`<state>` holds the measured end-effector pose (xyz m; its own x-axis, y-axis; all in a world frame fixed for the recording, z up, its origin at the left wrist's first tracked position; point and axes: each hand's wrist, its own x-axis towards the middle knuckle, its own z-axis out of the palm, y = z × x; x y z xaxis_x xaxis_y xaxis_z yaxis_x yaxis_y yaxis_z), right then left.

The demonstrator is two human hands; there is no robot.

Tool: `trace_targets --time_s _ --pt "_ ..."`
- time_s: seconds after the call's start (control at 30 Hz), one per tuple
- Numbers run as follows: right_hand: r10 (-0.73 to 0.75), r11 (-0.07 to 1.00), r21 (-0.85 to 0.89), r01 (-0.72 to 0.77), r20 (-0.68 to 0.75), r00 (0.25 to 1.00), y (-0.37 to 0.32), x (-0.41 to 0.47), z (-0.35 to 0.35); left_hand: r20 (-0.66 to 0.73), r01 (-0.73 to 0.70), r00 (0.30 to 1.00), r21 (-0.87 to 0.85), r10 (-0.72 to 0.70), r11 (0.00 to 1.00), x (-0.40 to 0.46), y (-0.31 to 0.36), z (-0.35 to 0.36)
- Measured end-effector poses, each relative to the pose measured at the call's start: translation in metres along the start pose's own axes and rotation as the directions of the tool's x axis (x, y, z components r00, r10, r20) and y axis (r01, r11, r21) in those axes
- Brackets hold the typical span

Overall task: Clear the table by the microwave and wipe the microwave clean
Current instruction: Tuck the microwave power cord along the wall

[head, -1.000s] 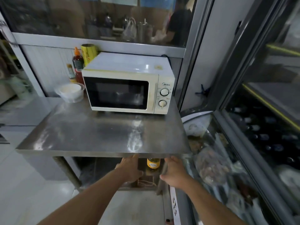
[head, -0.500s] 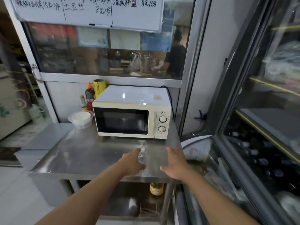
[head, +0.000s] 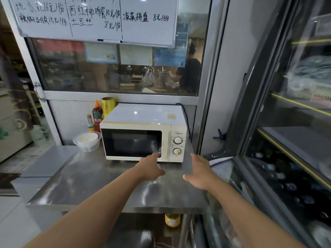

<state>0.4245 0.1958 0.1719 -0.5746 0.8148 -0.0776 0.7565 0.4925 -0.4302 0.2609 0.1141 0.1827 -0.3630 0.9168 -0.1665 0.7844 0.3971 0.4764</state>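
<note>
A cream microwave [head: 143, 133] with a dark door and two dials stands at the back of a steel table [head: 100, 183]. Both my arms stretch forward over the table. My left hand [head: 149, 166] reaches toward the lower right corner of the microwave door, fingers extended, holding nothing. My right hand [head: 199, 171] hovers over the table's right edge, just right of the microwave front, fingers straight and empty. To the left of the microwave sit a clear plastic bowl [head: 87, 141] with white contents, a red sauce bottle [head: 97, 113], a smaller bottle [head: 90, 123] and a yellow roll [head: 108, 106].
A glass-fronted display fridge [head: 286, 158] runs along the right side. A glass partition and a whiteboard [head: 96, 18] rise behind the table. A yellow-labelled bottle [head: 172, 220] stands on the shelf under the table. A lower steel surface [head: 48, 161] adjoins the table's left.
Both hands rose from below the table's front edge and moved forward over the tabletop toward the microwave. The view lifted and came closer.
</note>
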Motion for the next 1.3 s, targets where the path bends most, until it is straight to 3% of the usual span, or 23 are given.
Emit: trace_targets --time_s 0.57,0.87,1.3 --pt "0.264 0.962 0.116 -0.248 -0.155 0.952 -0.028 0.107 -0.009 0.046 -0.247 0.968 0.026 0.245 0.969 0.139 -0.018 -0.059" --pt "0.322 0.939 0.191 -0.285 -0.195 0.927 -0.026 0.135 -0.016 0.049 -0.338 0.941 0.049 0.336 0.940 0.188 -0.010 -0.071" --pt "0.302 0.941 0.217 -0.260 -0.191 0.934 0.019 0.215 -0.036 0.055 -0.330 0.944 0.127 0.325 0.935 0.262 0.020 -0.060"
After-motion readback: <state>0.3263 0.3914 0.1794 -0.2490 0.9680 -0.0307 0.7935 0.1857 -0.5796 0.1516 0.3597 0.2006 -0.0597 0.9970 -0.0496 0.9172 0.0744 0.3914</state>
